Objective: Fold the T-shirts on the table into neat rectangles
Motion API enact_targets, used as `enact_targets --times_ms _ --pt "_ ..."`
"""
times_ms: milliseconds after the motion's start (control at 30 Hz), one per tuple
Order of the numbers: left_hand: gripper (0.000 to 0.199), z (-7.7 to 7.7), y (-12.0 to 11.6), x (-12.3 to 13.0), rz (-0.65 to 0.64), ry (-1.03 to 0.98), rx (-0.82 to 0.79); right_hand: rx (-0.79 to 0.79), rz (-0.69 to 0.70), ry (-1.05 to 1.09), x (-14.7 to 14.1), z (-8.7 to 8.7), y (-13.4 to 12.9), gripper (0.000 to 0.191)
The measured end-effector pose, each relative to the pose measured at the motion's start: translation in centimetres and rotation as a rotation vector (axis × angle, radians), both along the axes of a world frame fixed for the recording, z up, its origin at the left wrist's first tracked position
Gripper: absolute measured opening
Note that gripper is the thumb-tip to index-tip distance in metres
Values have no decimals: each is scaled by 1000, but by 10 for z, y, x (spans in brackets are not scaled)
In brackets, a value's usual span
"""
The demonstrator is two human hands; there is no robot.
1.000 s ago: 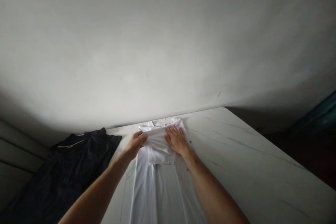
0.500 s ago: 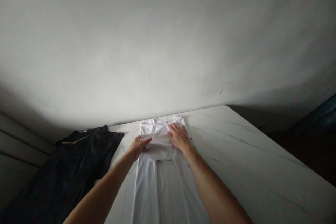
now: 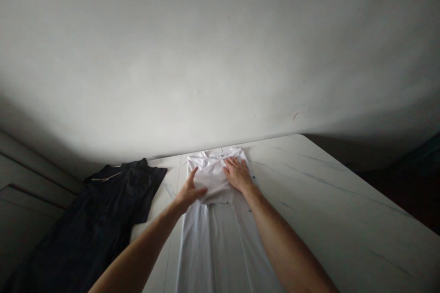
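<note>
White garment lies lengthwise on the table, top end folded over. Left grip spread open at the fold, holding nothing; right grip open, flat upon it. Dark garment lies to the left.

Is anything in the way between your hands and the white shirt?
No, nothing visible stands in the way. The left hand and right hand both touch the white shirt. The dark garment lies off to the left, beside the shirt, not between them.
</note>
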State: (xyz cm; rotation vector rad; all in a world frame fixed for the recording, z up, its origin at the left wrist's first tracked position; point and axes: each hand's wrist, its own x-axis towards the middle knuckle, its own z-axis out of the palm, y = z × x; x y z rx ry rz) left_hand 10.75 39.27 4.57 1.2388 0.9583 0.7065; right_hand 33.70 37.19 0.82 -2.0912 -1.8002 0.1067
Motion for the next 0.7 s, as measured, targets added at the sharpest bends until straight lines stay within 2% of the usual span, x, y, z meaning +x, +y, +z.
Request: enact_targets --times_ms 67,167,233,300,433,500,533,600,700 --pt "102 2 -3 -3 -53 -19 67 2 1 -4 0 0 0 52" --pt "66 3 -5 -5 -144 108 160 14 3 -8 0 -1 1 51" --pt "52 2 -7 -4 -180 168 180 12 -3 -2 0 -1 1 51" --pt "53 2 -10 -2 -133 122 158 8 -6 3 0 -1 1 52" --pt "87 3 -19 5 25 5 63 11 3 3 0 0 0 53" --pt "102 4 -25 7 36 1 33 15 -4 -2 0 0 0 52" --pt "103 4 -28 7 18 0 29 18 -7 -6 0 0 0 51" --pt "89 1 -33 5 -44 9 37 29 -5 -12 0 1 0 50" --pt "53 -5 -37 0 -99 109 13 50 5 -18 0 1 -1 49"
